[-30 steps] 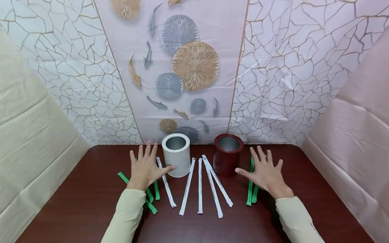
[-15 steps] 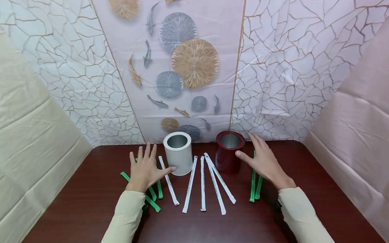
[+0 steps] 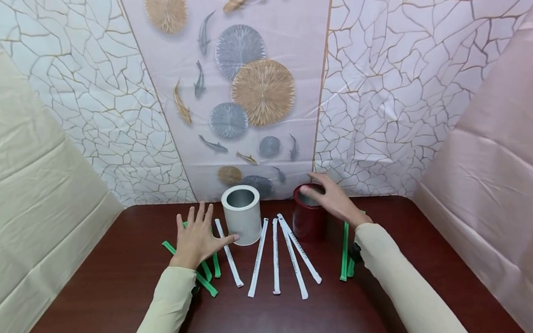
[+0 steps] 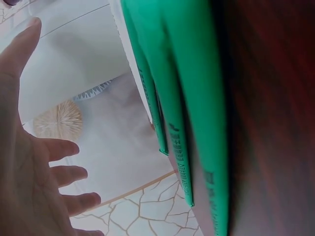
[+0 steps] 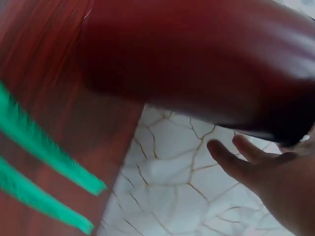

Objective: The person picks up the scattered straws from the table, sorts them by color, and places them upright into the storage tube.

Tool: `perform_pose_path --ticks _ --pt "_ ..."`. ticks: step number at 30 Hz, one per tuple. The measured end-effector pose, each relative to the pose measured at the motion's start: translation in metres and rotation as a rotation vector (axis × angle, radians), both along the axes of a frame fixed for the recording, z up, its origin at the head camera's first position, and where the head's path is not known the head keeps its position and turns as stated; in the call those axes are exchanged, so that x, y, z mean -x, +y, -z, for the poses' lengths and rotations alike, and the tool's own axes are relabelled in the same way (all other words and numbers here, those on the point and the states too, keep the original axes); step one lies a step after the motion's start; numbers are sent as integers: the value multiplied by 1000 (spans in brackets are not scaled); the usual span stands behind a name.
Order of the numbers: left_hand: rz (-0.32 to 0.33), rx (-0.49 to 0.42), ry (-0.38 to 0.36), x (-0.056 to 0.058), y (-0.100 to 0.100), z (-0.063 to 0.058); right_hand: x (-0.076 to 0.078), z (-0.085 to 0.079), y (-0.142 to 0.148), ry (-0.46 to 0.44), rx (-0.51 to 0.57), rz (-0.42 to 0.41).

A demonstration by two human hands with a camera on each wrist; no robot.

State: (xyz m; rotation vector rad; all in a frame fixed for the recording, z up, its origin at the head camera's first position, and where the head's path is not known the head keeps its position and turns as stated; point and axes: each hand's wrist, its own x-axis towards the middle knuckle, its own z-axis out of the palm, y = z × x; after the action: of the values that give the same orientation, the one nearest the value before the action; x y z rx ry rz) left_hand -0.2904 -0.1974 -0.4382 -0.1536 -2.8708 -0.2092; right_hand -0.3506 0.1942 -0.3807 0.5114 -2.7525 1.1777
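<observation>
In the head view my left hand [image 3: 197,240] is spread flat over several green wrapped straws [image 3: 207,284], its thumb by the lower wall of a white can [image 3: 243,224]. The left wrist view shows these green straws [image 4: 197,98] beside the hand [image 4: 34,182], with nothing held. My right hand [image 3: 336,198] reaches over the rim of a dark red can [image 3: 307,226], thumb above its opening, fingers toward the far side. In the right wrist view the fingers [image 5: 236,160] are loosely extended beside the red can [image 5: 197,59]; whether they touch it I cannot tell.
Several white wrapped straws [image 3: 275,257] lie fanned between and before the cans. Two green straws [image 3: 345,252] lie right of the red can. The dark red-brown table [image 3: 261,318] meets a patterned cloth backdrop [image 3: 267,152], with plain cloth walls [image 3: 491,169] at the sides.
My right hand has moved left from above the right-hand green straws to over the red can's rim. The left hand stays spread in place. The view shifts slightly.
</observation>
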Motion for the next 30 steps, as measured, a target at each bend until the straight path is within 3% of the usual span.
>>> perform_pose_path --ticks 4,10,13,15,21,26,30 --pt "1 -10 4 0 0 -1 3 4 -5 46 -180 6" --pt "-2 -38 -29 1 -2 -4 4 4 -7 26 -246 43" --pt "7 -105 -70 -1 -3 -8 5 5 -8 21 -260 40" --pt "20 -168 -84 -3 -5 -15 5 6 -9 24 -260 32" --pt "38 -336 -113 -19 -21 -52 6 8 -10 37 -209 27" --pt "-60 -364 -175 -35 -47 -71 6 10 -8 53 -178 39" --pt "-163 -309 -260 -47 -72 -67 5 15 -10 64 -167 28"
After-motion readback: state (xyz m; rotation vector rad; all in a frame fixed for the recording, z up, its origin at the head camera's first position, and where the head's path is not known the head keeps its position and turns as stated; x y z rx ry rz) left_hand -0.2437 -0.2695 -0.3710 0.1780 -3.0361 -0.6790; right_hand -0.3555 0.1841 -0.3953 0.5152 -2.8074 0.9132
